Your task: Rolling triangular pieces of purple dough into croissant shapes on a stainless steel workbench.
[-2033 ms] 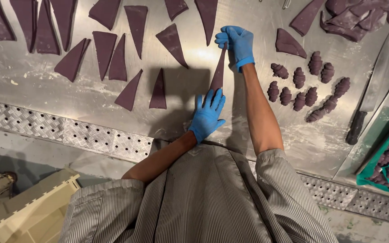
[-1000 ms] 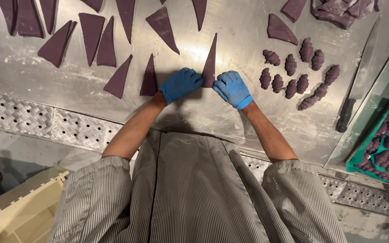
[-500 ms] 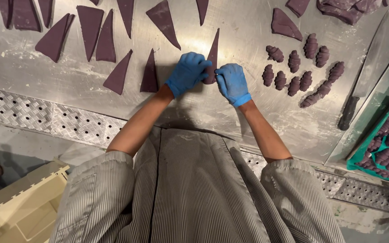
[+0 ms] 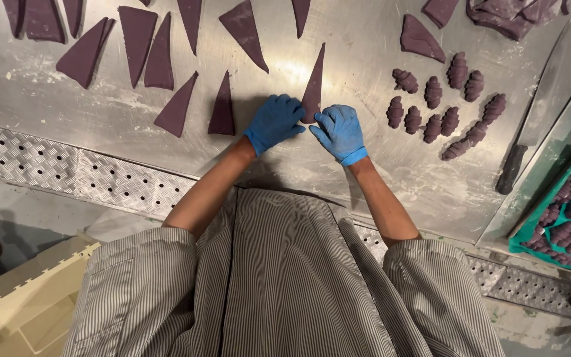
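Both my hands wear blue gloves and rest on the wide near end of a long purple dough triangle [image 4: 314, 82] on the steel table [image 4: 365, 39]. My left hand [image 4: 273, 122] presses its left corner, my right hand [image 4: 338, 132] its right corner. The tip of the triangle points away from me. Two more purple triangles [image 4: 223, 109] lie just left of my left hand. Several rolled purple crescents [image 4: 437, 109] sit to the right of my right hand.
More dough triangles [image 4: 140, 43] are spread over the far left of the table, and a heap of purple dough [image 4: 517, 13] lies far right. A long knife [image 4: 530, 125] rests at the right. A teal tray [image 4: 566, 211] holds rolled pieces. A cream crate [image 4: 21, 304] stands below left.
My right hand came back from the far tip of the triangle to its near end. Both hands have closed in on the wide base of the dough.
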